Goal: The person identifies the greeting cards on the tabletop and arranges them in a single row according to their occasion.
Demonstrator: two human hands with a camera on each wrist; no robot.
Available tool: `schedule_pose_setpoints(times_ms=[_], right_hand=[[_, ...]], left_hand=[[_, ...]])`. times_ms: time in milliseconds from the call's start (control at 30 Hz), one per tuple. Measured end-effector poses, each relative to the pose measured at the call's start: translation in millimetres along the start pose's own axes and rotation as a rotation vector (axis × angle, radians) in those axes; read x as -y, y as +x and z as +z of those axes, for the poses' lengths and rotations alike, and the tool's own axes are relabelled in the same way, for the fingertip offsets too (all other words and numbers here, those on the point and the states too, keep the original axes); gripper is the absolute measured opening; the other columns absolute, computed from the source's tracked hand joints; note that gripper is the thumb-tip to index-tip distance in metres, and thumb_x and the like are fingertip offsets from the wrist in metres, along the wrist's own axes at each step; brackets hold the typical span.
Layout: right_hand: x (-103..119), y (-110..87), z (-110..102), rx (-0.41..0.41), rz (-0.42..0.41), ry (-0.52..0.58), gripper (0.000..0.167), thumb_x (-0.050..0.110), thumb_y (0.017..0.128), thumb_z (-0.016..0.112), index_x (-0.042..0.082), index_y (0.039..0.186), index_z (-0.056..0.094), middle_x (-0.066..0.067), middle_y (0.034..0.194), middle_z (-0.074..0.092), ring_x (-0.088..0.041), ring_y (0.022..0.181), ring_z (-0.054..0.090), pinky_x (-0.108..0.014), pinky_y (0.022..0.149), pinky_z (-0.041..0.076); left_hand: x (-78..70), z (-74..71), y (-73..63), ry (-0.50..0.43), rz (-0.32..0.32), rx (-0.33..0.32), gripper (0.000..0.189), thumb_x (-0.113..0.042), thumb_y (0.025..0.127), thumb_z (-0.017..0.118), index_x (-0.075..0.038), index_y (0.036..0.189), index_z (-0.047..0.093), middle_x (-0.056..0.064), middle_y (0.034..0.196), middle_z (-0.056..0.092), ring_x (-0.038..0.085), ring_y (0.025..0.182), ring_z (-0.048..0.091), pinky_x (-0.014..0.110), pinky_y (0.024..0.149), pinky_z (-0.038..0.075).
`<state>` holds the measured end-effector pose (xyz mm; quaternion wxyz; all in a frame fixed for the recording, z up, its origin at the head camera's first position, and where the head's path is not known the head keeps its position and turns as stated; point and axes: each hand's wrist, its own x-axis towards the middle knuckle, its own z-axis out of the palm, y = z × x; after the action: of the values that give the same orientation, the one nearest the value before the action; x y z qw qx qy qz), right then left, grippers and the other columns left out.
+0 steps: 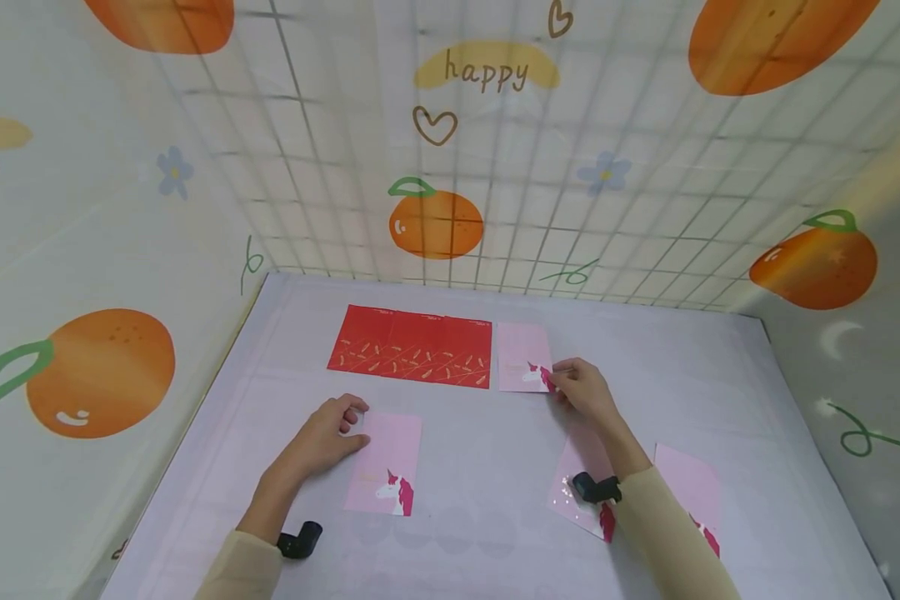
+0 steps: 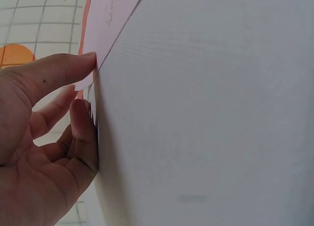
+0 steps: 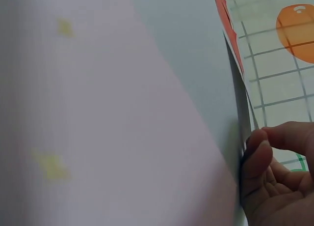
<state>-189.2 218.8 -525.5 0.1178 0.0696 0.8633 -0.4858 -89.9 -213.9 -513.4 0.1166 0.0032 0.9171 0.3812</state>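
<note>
I pinch a card (image 3: 239, 93) by its edge in my right hand (image 3: 283, 189); a pink card (image 3: 113, 113) with blurred yellow marks (image 3: 51, 167) looms near, something red (image 3: 228, 24) beyond.

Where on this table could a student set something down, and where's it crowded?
Bare table lies between the left unicorn card and the slanted unicorn card, and behind the rightmost unicorn card. Crowded: around the right forearm, which hides parts of the latter two, and where red cards nearly meet the far unicorn card at the right hand.
</note>
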Motion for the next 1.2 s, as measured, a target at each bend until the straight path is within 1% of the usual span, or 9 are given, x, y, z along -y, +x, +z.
schedule_pose_setpoints(times_ms=[200,367,533,733,967,1200], right_hand=[[-2.6,-0.9,1.0,-0.01,0.001,0.01,0.03,0.02,0.097,0.066,-0.001,0.119,0.061,-0.012,0.083,0.067,-0.021,0.064,0.061,-0.028,0.061,0.053],[-2.3,-2.5,1.6,-0.012,0.016,-0.002,0.029,0.023,0.097,0.065,0.002,0.118,0.062,-0.012,0.086,0.067,-0.022,0.066,0.061,-0.028,0.062,0.053],[-2.3,-4.2,1.2,-0.014,0.013,0.014,0.028,0.023,0.098,0.063,0.002,0.116,0.063,-0.013,0.09,0.067,-0.024,0.068,0.062,-0.028,0.064,0.054],[-3.1,-4.8,0.9,-0.016,0.014,0.032,0.026,0.023,0.099,0.063,0.002,0.114,0.063,-0.014,0.089,0.066,-0.025,0.069,0.062,-0.028,0.065,0.055],[-2.4,-6.5,1.2,-0.014,0.01,0.043,0.026,0.023,0.099,0.063,0.002,0.114,0.064,-0.014,0.092,0.067,-0.025,0.072,0.062,-0.028,0.066,0.054],[-2.0,-9.0,1.8,-0.012,-0.012,0.071,0.027,0.023,0.098,0.065,0.002,0.114,0.063,-0.015,0.095,0.068,-0.026,0.073,0.062,-0.028,0.067,0.055]], left_hand=[[-0.6,2.3,-0.2,0.009,-0.016,-0.007,0.048,-0.015,0.082,0.083,-0.012,0.123,0.058,0.004,0.103,0.058,0.021,0.093,0.057,0.037,0.081,0.056],[-0.7,3.4,-0.1,0.011,-0.011,-0.01,0.047,-0.015,0.083,0.083,-0.011,0.122,0.058,0.004,0.104,0.059,0.021,0.094,0.058,0.039,0.082,0.056],[-0.3,3.9,1.0,0.007,-0.002,-0.014,0.045,-0.013,0.084,0.082,-0.011,0.121,0.057,0.004,0.105,0.06,0.021,0.094,0.058,0.04,0.083,0.056],[-1.2,4.4,0.3,0.003,-0.008,-0.019,0.043,-0.012,0.084,0.081,-0.01,0.12,0.056,0.004,0.105,0.061,0.02,0.094,0.058,0.041,0.083,0.056],[-3.5,5.9,-0.3,-0.019,-0.014,-0.024,0.04,-0.011,0.086,0.079,-0.01,0.119,0.056,0.004,0.104,0.062,0.02,0.092,0.058,0.039,0.081,0.055],[-3.6,6.2,-1.0,-0.029,0.003,-0.03,0.038,-0.01,0.087,0.078,-0.01,0.118,0.055,0.004,0.102,0.062,0.02,0.09,0.058,0.036,0.08,0.054]])
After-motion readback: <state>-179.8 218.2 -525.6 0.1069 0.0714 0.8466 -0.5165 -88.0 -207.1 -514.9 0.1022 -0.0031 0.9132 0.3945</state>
